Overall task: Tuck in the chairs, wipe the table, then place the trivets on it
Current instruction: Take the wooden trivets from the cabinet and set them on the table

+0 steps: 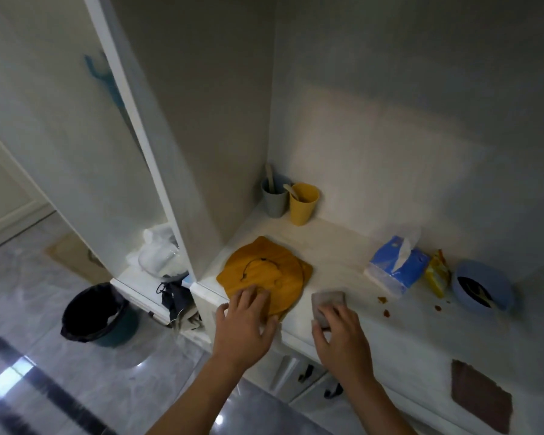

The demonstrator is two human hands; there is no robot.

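Wooden trivets [264, 271] lay stacked at the left end of the white counter [343, 246], a round one on top of a shaped one, close to the side wall. The left hand [245, 324] rested on their near edge, fingers spread and nearly straight, with nothing clasped. Could not tell whether the thumb hooked under the edge.

The right hand [343, 337] held a grey cloth [327, 301] against the counter just right of the trivets, fingers curled over it.

Brown spots [385, 312] sat on the counter further right. Beyond them were a blue tissue pack [396, 266], a yellow packet [437, 273] and a blue bowl [481, 287]. A grey cup [275, 199] and a yellow cup [302, 204] stood touching in the back corner. A lined bin [98, 315] stood on the floor to the left.
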